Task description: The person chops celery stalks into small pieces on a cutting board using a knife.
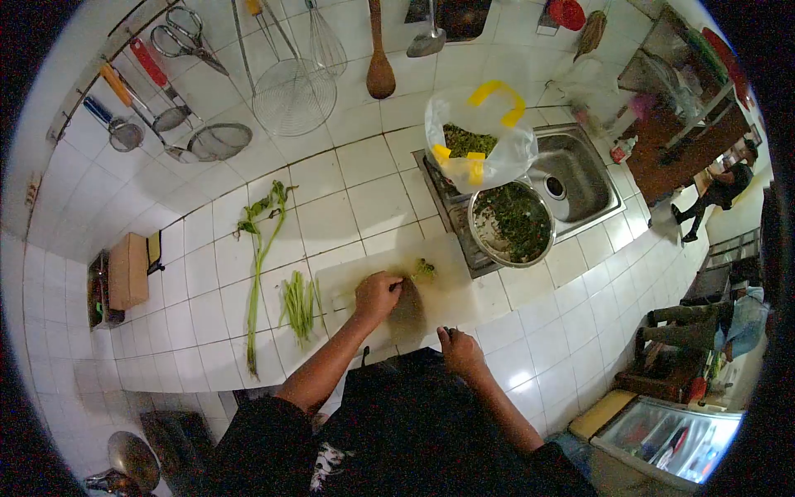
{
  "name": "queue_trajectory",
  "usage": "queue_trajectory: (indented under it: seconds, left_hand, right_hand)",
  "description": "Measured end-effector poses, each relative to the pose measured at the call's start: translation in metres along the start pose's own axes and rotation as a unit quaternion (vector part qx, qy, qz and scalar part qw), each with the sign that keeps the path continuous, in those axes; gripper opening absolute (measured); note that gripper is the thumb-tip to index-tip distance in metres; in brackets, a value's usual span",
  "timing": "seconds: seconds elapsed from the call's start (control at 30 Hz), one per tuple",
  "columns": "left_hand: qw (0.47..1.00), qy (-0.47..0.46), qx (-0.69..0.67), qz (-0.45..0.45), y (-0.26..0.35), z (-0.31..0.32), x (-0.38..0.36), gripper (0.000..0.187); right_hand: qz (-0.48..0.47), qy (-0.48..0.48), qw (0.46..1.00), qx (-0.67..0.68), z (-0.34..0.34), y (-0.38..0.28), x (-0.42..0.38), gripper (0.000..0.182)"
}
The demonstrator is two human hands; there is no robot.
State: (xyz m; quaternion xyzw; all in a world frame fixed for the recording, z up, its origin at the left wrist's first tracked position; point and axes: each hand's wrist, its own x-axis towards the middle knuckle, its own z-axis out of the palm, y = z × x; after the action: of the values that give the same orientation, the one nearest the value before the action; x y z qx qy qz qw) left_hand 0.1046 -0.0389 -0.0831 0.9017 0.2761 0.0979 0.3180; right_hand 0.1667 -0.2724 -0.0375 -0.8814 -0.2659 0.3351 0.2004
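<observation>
On a pale cutting board (451, 290), my left hand (378, 296) is closed, its fingers curled down near the middle; what they pinch is hidden. My right hand (464, 354) grips the dark handle of a knife (447, 333) at the board's near edge. The blade is hard to make out against a dark patch between my hands. Small chopped greens (425, 267) lie beyond my left fingertips. Cut green stalks (299, 306) are left of the board, and a long leafy stalk (261, 248) lies farther left on the tiles.
A steel bowl (550, 240) of chopped greens stands beside the sink (609, 186). Behind it is a plastic bag (522, 153) with more greens. Strainers, a whisk (328, 45) and a wooden spoon (379, 76) hang on the wall. Two people are at the right.
</observation>
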Motion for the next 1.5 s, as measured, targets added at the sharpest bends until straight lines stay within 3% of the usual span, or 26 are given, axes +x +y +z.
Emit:
queue_trajectory:
  seconds: [0.3, 0.37, 0.77, 1.17, 1.23, 1.5]
  left_hand:
    - [1.0, 0.019, 0.004, 0.006, -0.007, 0.012, 0.0, 0.021]
    - [1.0, 0.017, 0.0, 0.007, -0.005, 0.011, 0.001, 0.022]
    - [0.999, 0.016, 0.004, 0.034, -0.019, 0.017, 0.006, 0.021]
    - [1.0, -0.013, -0.022, -0.012, -0.014, 0.003, 0.008, 0.021]
    - [0.999, 0.003, -0.024, 0.023, -0.016, 0.003, 0.006, 0.02]
    - [1.0, -0.002, -0.018, 0.008, -0.014, 0.002, 0.005, 0.023]
  right_hand:
    - [0.012, -0.008, 0.998, 0.068, -0.013, -0.004, -0.013, 0.056]
    - [0.025, -0.038, 0.998, 0.047, -0.006, 0.002, -0.008, 0.058]
    - [0.013, -0.009, 0.999, 0.044, 0.006, -0.01, 0.01, 0.055]
    - [0.082, -0.035, 0.996, 0.032, -0.002, -0.018, -0.013, 0.057]
    - [0.076, -0.036, 0.996, 0.036, -0.005, -0.022, -0.018, 0.058]
    - [0.051, -0.019, 0.998, 0.026, 0.006, -0.021, -0.015, 0.06]
